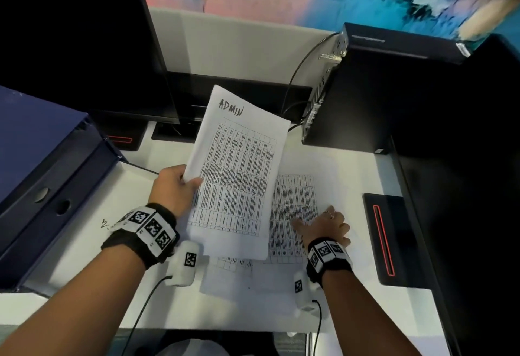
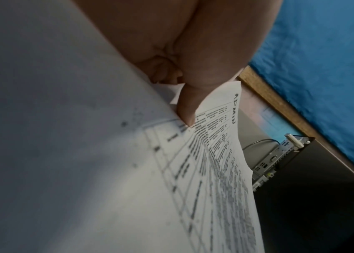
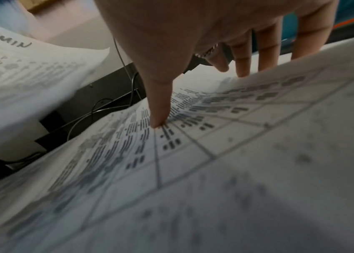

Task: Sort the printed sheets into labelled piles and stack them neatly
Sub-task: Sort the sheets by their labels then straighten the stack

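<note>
Sorting under way: left hand (image 1: 171,189) grips white printed ADMIN-marked sheaf (image 1: 236,170); right hand (image 1: 326,226), fingers extended, presses loose unsorted printed sheets (image 1: 295,195) on white worktop (image 1: 363,175).

A white sheaf headed ADMIN (image 1: 239,170), printed with a dense table, is held tilted above the desk; right of it a similar printed sheet (image 1: 298,195) lies flat. Another sheet (image 1: 233,274) lies nearer, partly covered.

A dark monitor (image 1: 76,46), blue binders (image 1: 42,175) and a black computer case (image 1: 380,96).
</note>
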`<state>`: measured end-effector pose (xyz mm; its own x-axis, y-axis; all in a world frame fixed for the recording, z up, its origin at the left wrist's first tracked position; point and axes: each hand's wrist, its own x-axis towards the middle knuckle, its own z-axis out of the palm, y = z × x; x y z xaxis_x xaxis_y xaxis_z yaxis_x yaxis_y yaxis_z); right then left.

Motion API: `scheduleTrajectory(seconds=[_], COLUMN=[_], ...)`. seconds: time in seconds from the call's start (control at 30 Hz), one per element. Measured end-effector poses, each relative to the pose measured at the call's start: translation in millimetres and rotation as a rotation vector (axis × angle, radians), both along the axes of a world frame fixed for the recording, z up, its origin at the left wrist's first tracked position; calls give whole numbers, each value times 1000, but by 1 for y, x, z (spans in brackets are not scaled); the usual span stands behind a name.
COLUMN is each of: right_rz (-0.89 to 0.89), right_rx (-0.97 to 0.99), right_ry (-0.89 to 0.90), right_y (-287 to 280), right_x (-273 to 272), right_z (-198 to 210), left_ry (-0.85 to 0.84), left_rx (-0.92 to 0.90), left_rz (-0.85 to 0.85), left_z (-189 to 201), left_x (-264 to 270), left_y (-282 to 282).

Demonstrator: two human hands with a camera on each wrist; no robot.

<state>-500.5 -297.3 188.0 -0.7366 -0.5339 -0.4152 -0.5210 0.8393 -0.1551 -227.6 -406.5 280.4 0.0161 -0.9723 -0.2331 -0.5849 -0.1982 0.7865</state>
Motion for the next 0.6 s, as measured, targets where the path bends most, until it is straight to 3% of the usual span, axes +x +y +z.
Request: scheduleTrajectory(seconds=[0.23,0.4,0.6], right_rz=[-40,-101,-100], right_rx=[60,-82,-299], right_ry=[-65,-208,-179], right_y=[-11,-11,4], right_x=[-9,-8,-18], right_z=[-3,-3,35], left_ry=[23,16,-51], left_rx=[43,33,47], left_rz=[-47,-37,-50], left_z=[-6,-10,-16], left_x=[-1,-1,5], left_y=[-5,-3,3])
